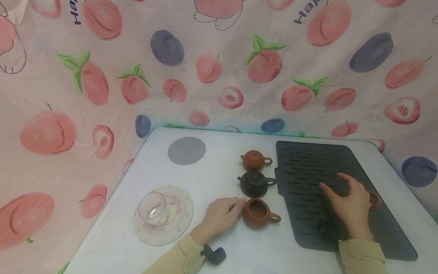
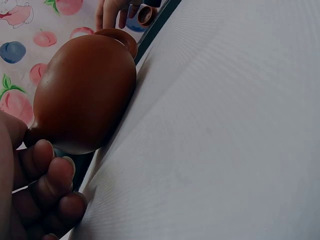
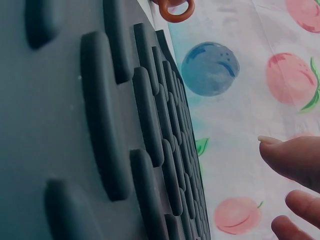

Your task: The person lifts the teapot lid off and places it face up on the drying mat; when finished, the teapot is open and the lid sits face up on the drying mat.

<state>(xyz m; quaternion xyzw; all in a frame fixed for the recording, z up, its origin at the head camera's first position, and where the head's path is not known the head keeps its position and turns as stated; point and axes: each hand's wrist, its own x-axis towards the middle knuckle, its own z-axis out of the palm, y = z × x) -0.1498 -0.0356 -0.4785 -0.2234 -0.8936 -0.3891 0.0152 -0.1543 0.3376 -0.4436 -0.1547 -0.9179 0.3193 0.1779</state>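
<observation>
The left hand [image 1: 221, 216] pinches the spout [image 2: 35, 135] of the uncovered pot [image 1: 254, 221], its dim inside showing, beside the black pot [image 1: 253, 185]. The right hand [image 1: 352, 205], fingers apart, hovers over the mat [image 1: 301, 213]. A glass [image 1: 147, 209] stands on a coaster [image 1: 183, 217].

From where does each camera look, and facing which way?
Head: on the head, facing forward-down at the table; left grip and right grip show.
Left wrist: on that wrist, facing the lidless brown teapot; both grips' fingers show.
Right wrist: on that wrist, facing along the black mat; right fingertips show.
Head and left wrist share this teapot.
</observation>
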